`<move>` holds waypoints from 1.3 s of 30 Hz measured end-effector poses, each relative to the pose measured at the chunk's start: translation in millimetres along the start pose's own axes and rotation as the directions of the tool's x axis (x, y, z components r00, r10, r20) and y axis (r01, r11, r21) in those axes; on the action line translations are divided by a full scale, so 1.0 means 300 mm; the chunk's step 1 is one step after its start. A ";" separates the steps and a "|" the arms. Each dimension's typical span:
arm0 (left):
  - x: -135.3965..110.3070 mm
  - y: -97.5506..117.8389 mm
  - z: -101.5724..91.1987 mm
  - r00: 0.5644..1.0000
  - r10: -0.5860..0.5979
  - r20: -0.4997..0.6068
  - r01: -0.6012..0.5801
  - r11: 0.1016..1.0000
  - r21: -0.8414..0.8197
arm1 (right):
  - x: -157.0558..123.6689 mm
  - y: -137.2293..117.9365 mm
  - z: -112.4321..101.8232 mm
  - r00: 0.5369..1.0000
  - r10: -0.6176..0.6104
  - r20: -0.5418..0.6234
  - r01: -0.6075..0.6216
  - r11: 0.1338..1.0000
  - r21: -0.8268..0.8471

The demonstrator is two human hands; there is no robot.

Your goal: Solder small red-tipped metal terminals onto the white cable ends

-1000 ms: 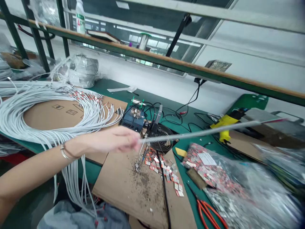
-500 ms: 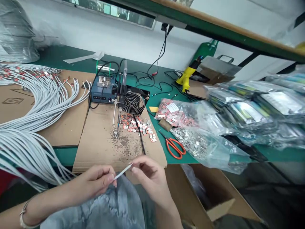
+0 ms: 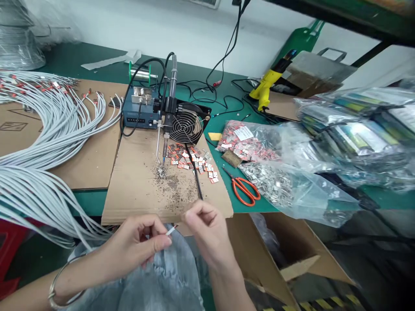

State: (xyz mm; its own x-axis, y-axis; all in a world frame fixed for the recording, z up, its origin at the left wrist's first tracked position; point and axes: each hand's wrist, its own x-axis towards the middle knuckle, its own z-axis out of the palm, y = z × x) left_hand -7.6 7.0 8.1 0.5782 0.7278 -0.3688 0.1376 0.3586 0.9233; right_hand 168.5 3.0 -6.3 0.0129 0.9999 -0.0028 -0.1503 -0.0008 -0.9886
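My left hand (image 3: pixel 139 244) pinches the end of a thin grey cable (image 3: pixel 170 230), whose stripped tip with red and dark wire ends pokes out to the right. My right hand (image 3: pixel 205 233) hovers just right of that tip with thumb and forefinger pinched together; whether it touches the tip is unclear. Both hands are over my lap, below the front edge of a cardboard sheet (image 3: pixel 139 190). Up on that sheet stand a soldering iron (image 3: pixel 168 129) in a holder, a pile of small red-and-white parts (image 3: pixel 191 162) and solder crumbs (image 3: pixel 162 172).
A big bundle of grey cables (image 3: pixel 48 129) lies left. A blue solder station (image 3: pixel 139 113) and a fan (image 3: pixel 185 126) stand behind the iron. Red scissors (image 3: pixel 243 190), plastic bags of parts (image 3: pixel 285 181) and a yellow tool (image 3: pixel 264 88) are right. An open carton (image 3: pixel 292 259) sits below.
The long cable I held out over the bench a second ago is now down at my lap. Less of the cable shows between my hands than half a second ago.
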 end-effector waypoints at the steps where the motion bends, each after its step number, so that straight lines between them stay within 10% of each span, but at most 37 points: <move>1: 0.004 -0.003 -0.001 1.000 -0.004 -0.004 0.003 0.999 -0.035 | 0.002 0.002 -0.004 0.996 -0.037 -0.076 0.038 0.999 0.012; 8: 0.008 -0.004 -0.015 0.977 0.198 -0.079 -0.183 0.969 0.167 | -0.022 -0.022 0.022 0.969 -0.213 0.127 0.240 0.936 -0.257; 16: 0.000 -0.005 0.004 0.763 0.634 -0.125 -0.389 0.606 0.694 | -0.020 -0.028 0.024 0.967 -0.227 0.116 0.249 0.939 -0.236; 26: 0.035 -0.046 0.056 0.686 0.658 -0.309 -0.389 0.691 0.609 | -0.058 0.064 0.101 0.857 -0.492 -0.149 0.434 0.848 -0.305; 32: 0.007 -0.025 0.017 0.797 0.579 -0.171 -0.414 0.730 0.543 | -0.020 -0.020 0.014 0.959 -0.268 0.094 0.284 0.913 -0.293; 39: 0.001 -0.016 0.016 0.778 0.617 -0.115 -0.431 0.659 0.617 | -0.002 -0.067 -0.008 0.959 -0.161 0.233 0.226 0.931 -0.287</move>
State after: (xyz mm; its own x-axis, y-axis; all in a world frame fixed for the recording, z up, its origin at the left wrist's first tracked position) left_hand -4.2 2.6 4.2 0.4424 0.8550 0.2706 0.3374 -0.4382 0.8331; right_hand 173.8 2.2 13.3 -0.1936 0.9622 0.1917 0.1469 0.2216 -0.9640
